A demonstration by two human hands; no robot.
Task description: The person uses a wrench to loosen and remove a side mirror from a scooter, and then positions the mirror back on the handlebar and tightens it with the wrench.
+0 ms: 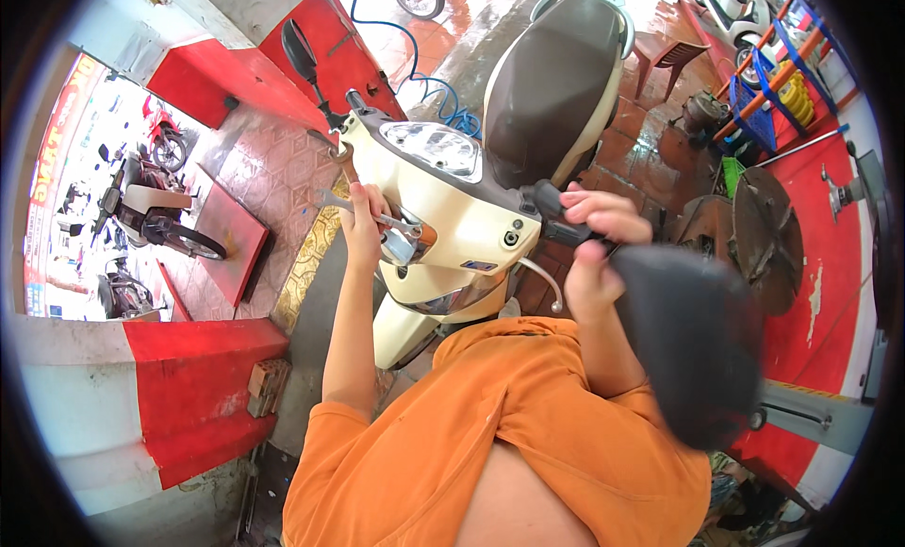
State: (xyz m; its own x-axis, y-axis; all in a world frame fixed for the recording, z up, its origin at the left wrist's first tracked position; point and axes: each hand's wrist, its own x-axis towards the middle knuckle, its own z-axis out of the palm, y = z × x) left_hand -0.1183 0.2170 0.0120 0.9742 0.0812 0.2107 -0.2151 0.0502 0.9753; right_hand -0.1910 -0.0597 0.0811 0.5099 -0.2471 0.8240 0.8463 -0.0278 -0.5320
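A cream scooter (452, 212) with a dark brown seat (551, 85) stands in front of me. My left hand (364, 225), at the left of its front panel, is closed round open-ended wrenches (329, 202) that stick out on both sides of the fingers. My right hand (605, 222) is beside the right handlebar grip (556, 228). Its fingers and thumb are closed on a black rear-view mirror (698, 344), near the stem end. The stem is mostly hidden by the fingers, and I cannot tell whether it joins the handlebar. Another mirror (299, 49) rises from the left handlebar.
A red and white wall (193, 396) runs along my left, with bricks (268, 387) against it. Parked motorbikes (156, 203) stand outside. A blue hose (415, 62) coils behind the scooter. Toward the right are a brown plastic stool (667, 62) and a rack with orange bars (754, 104).
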